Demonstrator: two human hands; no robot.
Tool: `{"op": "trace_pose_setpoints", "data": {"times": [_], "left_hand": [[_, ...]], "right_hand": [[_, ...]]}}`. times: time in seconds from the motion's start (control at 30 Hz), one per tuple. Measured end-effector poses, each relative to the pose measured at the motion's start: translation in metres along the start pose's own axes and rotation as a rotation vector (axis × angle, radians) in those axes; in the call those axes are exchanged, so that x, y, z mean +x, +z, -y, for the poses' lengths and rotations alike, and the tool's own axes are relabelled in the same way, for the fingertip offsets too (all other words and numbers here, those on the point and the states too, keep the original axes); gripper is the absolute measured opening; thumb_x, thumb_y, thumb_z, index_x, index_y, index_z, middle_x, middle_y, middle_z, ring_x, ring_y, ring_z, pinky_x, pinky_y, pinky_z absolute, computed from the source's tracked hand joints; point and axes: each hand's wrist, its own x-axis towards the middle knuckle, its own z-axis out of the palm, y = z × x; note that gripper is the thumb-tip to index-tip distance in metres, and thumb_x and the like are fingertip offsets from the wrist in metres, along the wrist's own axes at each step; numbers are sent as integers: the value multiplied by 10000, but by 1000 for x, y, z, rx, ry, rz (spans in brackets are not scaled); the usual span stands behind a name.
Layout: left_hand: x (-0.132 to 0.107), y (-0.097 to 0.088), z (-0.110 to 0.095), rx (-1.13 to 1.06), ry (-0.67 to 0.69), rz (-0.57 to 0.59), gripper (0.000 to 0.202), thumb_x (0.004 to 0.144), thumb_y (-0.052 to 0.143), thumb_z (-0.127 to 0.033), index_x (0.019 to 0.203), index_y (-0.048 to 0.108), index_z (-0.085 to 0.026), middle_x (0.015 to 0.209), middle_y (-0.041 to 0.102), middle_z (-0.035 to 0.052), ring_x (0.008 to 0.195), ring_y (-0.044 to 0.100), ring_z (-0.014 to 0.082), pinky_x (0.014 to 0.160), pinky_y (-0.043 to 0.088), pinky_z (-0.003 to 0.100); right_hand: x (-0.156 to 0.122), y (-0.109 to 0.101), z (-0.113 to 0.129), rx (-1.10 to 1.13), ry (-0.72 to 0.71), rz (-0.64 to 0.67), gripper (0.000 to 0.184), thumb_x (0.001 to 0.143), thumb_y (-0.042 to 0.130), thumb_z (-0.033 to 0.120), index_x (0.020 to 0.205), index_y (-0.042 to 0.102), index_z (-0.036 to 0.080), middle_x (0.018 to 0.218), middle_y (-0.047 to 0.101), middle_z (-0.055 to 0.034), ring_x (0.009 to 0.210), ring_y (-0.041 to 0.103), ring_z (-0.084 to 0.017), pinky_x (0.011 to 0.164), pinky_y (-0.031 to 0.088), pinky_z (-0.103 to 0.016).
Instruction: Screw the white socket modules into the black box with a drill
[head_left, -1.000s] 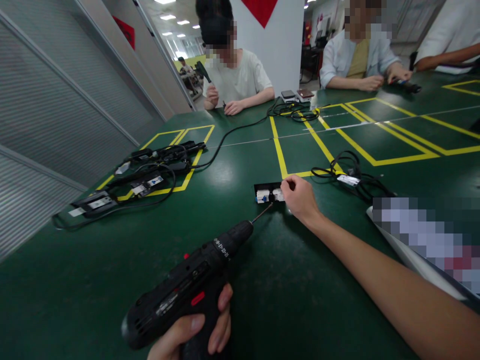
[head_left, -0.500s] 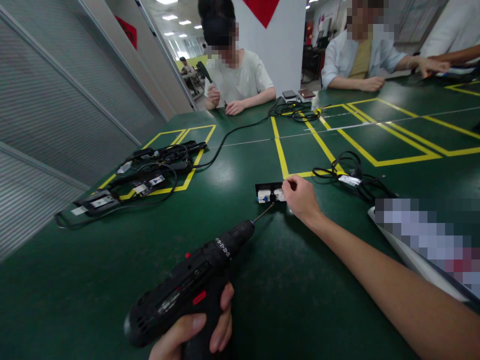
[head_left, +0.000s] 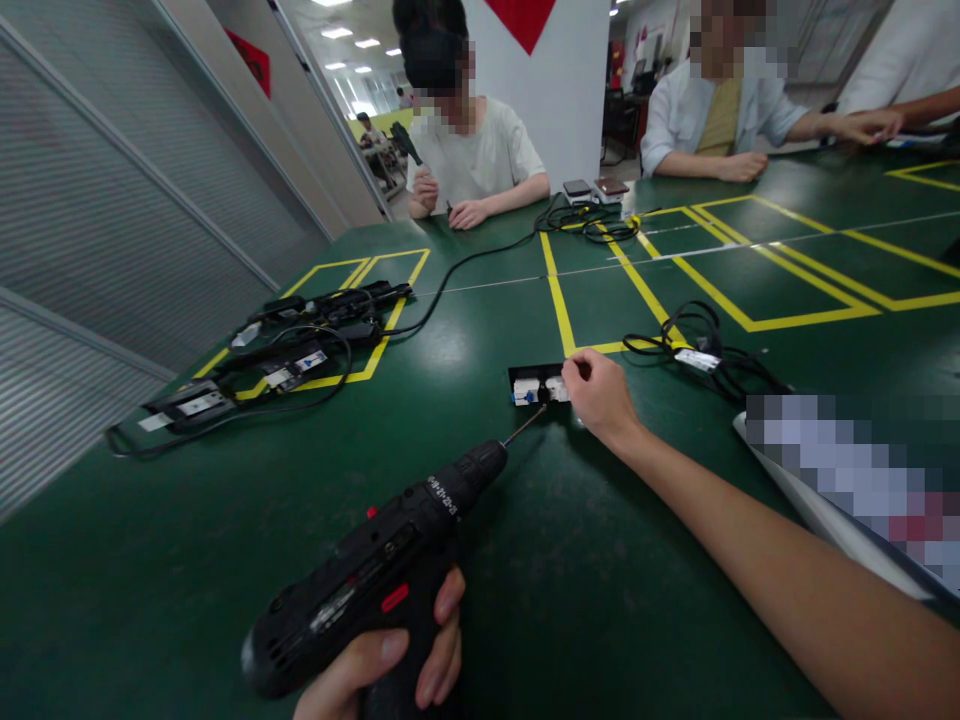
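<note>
My left hand (head_left: 409,650) is closed round the handle of a black cordless drill (head_left: 375,555) with red details. Its long thin bit (head_left: 525,425) slants up to the right, the tip at the near edge of a small black-and-white part (head_left: 529,391). That part lies on the green table and has white blocks, a dark middle and a blue bit at its left end. At its right end my right hand (head_left: 600,395) pinches it, the fingers hiding that end. Whether the bit sits in a screw is too small to tell.
Black cabled devices (head_left: 300,350) lie in a heap at left. A coiled black cable (head_left: 697,350) is right of my hand, near a tablet-like slab (head_left: 825,520). Across the table (head_left: 480,330) sit a person with a black handheld tool (head_left: 406,143) and further people.
The whole view has shifted very slightly. Both hands, the drill and the small part keep the same positions relative to one another.
</note>
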Motion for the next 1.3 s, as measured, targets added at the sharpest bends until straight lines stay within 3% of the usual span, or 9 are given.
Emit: {"op": "trace_pose_setpoints", "data": {"times": [0.07, 0.33, 0.57, 1.07, 1.3], "left_hand": [[0, -1, 0, 3, 4, 9, 215, 722, 488, -285, 800, 596, -116, 541, 444, 19, 404, 357, 108, 420, 316, 280], [0, 1, -1, 10, 34, -1, 201, 716, 498, -262, 825, 588, -120, 709, 511, 63, 408, 392, 92, 411, 333, 282], [1, -3, 1, 30, 71, -2, 264, 711, 487, -261, 922, 575, -128, 721, 511, 68, 397, 405, 105, 391, 343, 293], [2, -7, 3, 8, 41, 6, 237, 696, 499, -277, 841, 588, -113, 627, 488, 46, 392, 388, 109, 392, 344, 293], [1, -3, 2, -3, 44, -30, 253, 705, 491, -264, 896, 584, -127, 699, 515, 60, 401, 393, 100, 399, 346, 289]], "right_hand": [[0, 0, 0, -3, 1, 1, 229, 819, 424, 286, 770, 607, 157, 743, 621, -56, 682, 546, -158, 635, 391, -282], [1, 1, -2, -8, 1, -8, 223, 813, 426, 280, 762, 609, 163, 743, 622, -53, 684, 544, -159, 640, 392, -281], [0, 1, -1, 0, -4, -5, 226, 815, 422, 284, 756, 602, 161, 741, 619, -50, 687, 545, -157, 644, 394, -280], [0, 0, 0, -17, -6, -5, 220, 814, 427, 278, 760, 606, 162, 742, 621, -54, 682, 541, -159, 639, 390, -280], [0, 1, -1, -4, -4, -4, 224, 816, 427, 285, 763, 606, 161, 744, 622, -55, 685, 545, -158, 642, 392, -279]]}}
